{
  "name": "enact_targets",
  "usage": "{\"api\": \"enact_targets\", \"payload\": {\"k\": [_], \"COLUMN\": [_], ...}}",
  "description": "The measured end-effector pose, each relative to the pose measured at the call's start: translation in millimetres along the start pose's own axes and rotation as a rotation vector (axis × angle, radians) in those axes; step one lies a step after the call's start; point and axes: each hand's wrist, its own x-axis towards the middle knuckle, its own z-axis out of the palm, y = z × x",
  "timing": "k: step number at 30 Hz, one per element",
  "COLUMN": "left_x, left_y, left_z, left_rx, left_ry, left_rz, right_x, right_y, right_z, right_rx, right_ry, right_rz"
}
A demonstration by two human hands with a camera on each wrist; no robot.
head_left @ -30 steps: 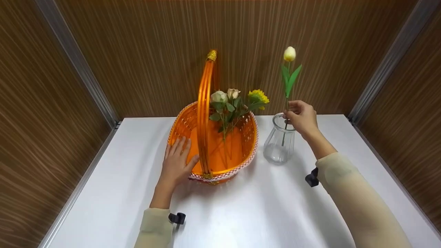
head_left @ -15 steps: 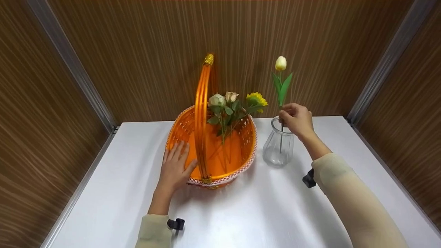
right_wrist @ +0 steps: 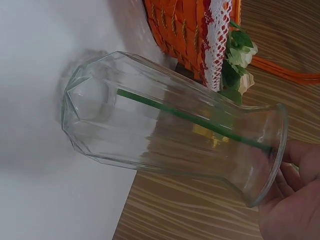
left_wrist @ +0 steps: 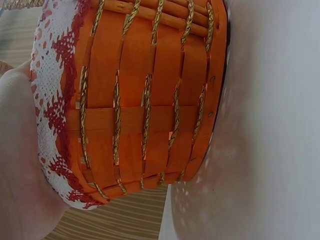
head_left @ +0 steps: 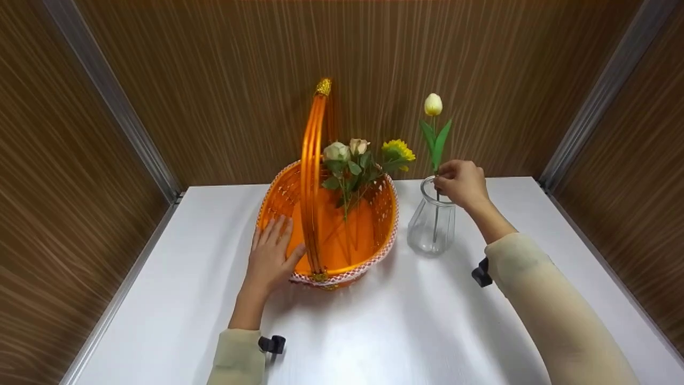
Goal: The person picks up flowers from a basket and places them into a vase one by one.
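Over the vase (head_left: 425,227): the tulip (head_left: 436,155) stands nearly upright, bloom and leaves above the mouth, its stem (right_wrist: 200,122) down inside.
Tulip, just changed: it sits lower than a second ago, and the stem reaches further toward the vase's base; I judge the lowering nearly done, though the flower is not yet let go.
Right hand (head_left: 463,182): pinches the stem at the vase's mouth, thumb and fingers closed in on it with hardly any gap.
Left hand (head_left: 270,262): lies as before, fingers spread and nearly straight over the side of the basket (left_wrist: 132,120); it clasps nothing that shows, and seems to steady the rim.
Basket: on the table (head_left: 331,331) beside the vase, with the roses (head_left: 336,152) in it and the sunflower (head_left: 398,152) leaning past its far rim; these look unchanged.
Stem end: close to the base in the right wrist view, but whether it touches, I cannot tell.
Pinch: partly masked by the hand itself in the head view; from the right wrist, bloom and leaves are out of sight.
Sunflower, low down: its lower stem is hard to trace among the leaves.
Left fingertips: hidden behind the lace in the left wrist view.
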Motion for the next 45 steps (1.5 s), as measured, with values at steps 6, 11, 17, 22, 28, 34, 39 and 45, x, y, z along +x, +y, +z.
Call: {"api": "enact_targets", "payload": {"k": [6, 11, 17, 22, 28, 34, 39, 45], "left_x": [-4.3, -4.0, -2.1, -1.7, 0.0, 1.2, 1.1, 0.7], "left_y": [2.1, 3.4, 5.2, 5.0, 3.7, 1.2, 0.0, -2.0], "left_z": [3.6, 5.1, 3.7, 3.3, -0.5, -2.3, -1.9, -0.8], "left_rx": [-0.015, -0.014, -0.017, -0.013, -0.008, -0.001, 0.001, 0.004], "left_ry": [-0.014, -0.013, -0.038, -0.036, -0.016, -0.005, 0.004, 0.006], "left_rz": [-0.007, -0.005, -0.014, -0.008, 0.0, -0.005, -0.002, 0.004], "right_x": [-2, -2, -4, -6, -4, 2, 4, 4], "right_y": [2, 1, 0, 0, -1, -4, -6, -7], "right_z": [-1, -3, -4, -7, -6, 1, 2, -7], "right_rx": [-0.057, -0.09, -0.152, -0.134, -0.115, -0.181, -0.195, -0.221], "right_ry": [-0.026, -0.053, -0.032, -0.002, 0.02, 0.042, 0.057, 0.108], "right_rz": [0.027, 0.036, 0.036, 0.043, 0.038, -0.005, -0.005, -0.014]}}
